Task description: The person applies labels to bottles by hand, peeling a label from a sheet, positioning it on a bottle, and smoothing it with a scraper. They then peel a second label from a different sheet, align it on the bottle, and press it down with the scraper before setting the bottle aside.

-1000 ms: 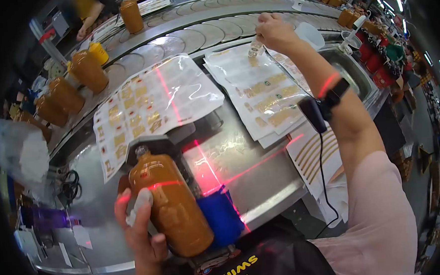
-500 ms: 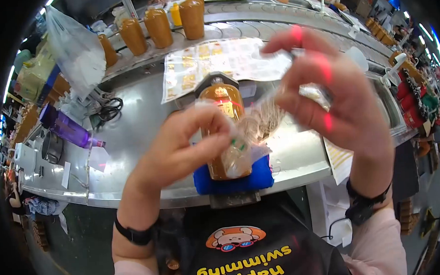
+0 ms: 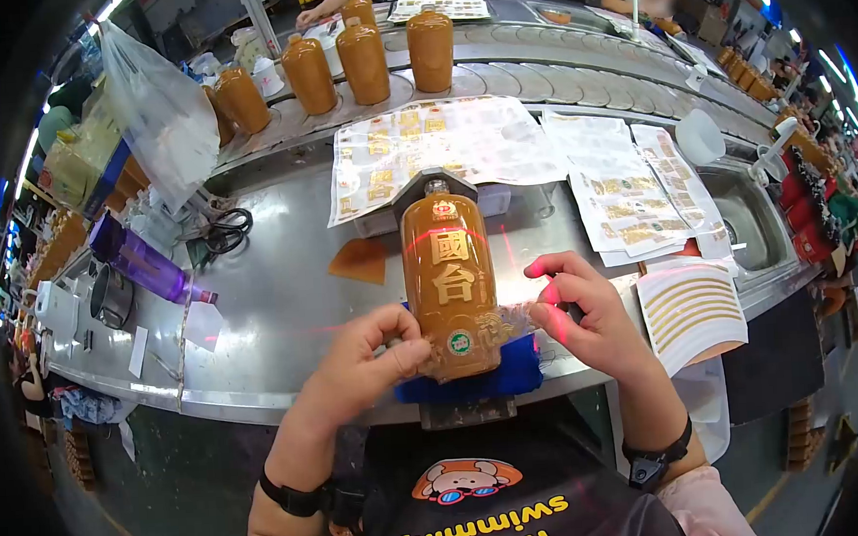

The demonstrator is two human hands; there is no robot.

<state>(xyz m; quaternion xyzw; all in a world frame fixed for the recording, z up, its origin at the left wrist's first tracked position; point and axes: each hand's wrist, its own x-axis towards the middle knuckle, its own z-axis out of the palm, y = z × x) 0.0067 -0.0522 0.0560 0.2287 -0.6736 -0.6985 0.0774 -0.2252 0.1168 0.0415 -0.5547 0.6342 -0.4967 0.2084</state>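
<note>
A glossy brown bottle (image 3: 447, 257) with gold characters lies in a dark holder (image 3: 430, 182), its neck pointing away from me. Across its lower end stretches a clear decal film (image 3: 491, 331), with a round green emblem (image 3: 460, 342) showing near the bottle's middle. My left hand (image 3: 375, 353) pinches the film's left end close to the bottle's side. At the right, my right hand (image 3: 587, 318) has the other end between thumb and fingers, a little away from the bottle. A blue cloth (image 3: 521, 365) is under the bottle's base. Red laser lines cross the bottle and my right fingers.
Printed decal sheets (image 3: 500, 138) lie behind the holder, with more sheets (image 3: 629, 194) and gold-striped strips (image 3: 691, 308) to the right. Several brown bottles (image 3: 362, 63) line the conveyor. A purple bottle (image 3: 142, 259) and scissors (image 3: 228, 230) are at left. A co-worker's arm (image 3: 333, 3) reaches in behind.
My right hand has come down toward the bottle's lower right side, and my left hand has moved slightly down. The film, crumpled and raised before, now spans the bottle's lower front.
</note>
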